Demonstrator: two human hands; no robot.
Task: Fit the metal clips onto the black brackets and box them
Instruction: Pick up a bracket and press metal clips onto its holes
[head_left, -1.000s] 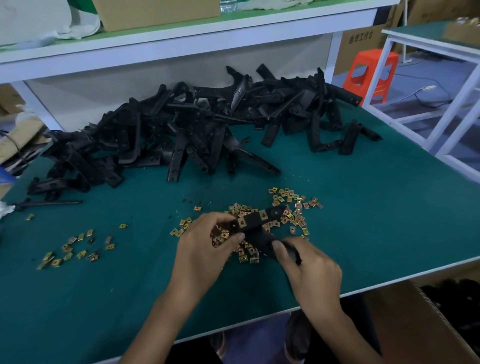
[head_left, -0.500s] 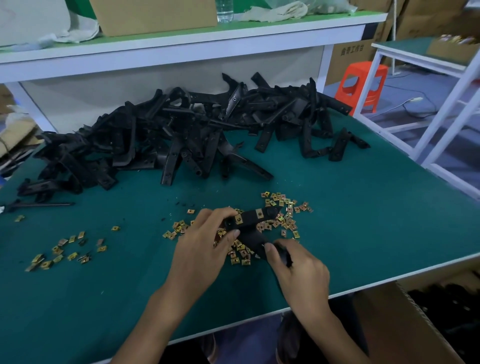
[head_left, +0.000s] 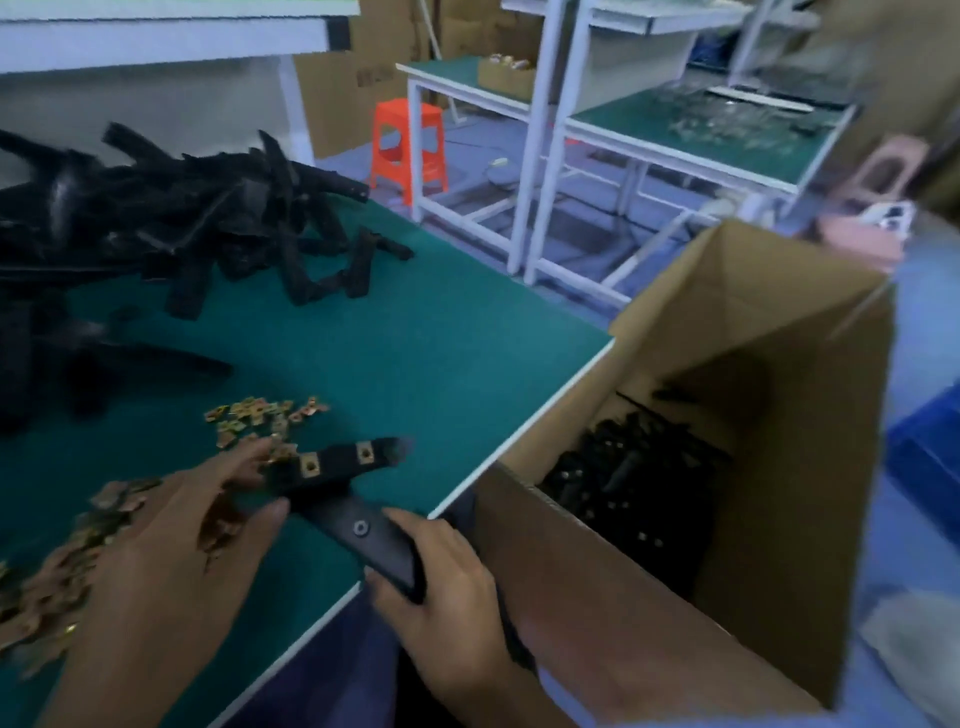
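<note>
Setting: a workshop with a green surface; white-framed benches and an orange stool stand beyond it.
Stock: the bracket pile lies at the far left of the surface. The loose clips are scattered near the front edge.
Workpiece: the held bracket lies low over the front corner of the surface. Two fitted clips show side by side on its upper arm.
Right hand: the right hand has its grip clamped round the bracket's lower arm.
Left hand: the left hand has its forefinger and thumb on either side of the bracket's left end. The fingers look nearly straight, and blur hides whether this grip pinches or only touches.
Box: the cardboard box stands open just beside the surface's right edge. The boxed brackets are heaped at its bottom.
Change: half a second earlier the view faced the pile and the box was barely in view. The view has now swung right, so the box fills that side. The bracket carries the same two clips, and the hands are placed on it as before.
Meaning: clip-fitting on this piece appears finished. The likely next step is to carry the bracket over the box wall and lay it with the others.
</note>
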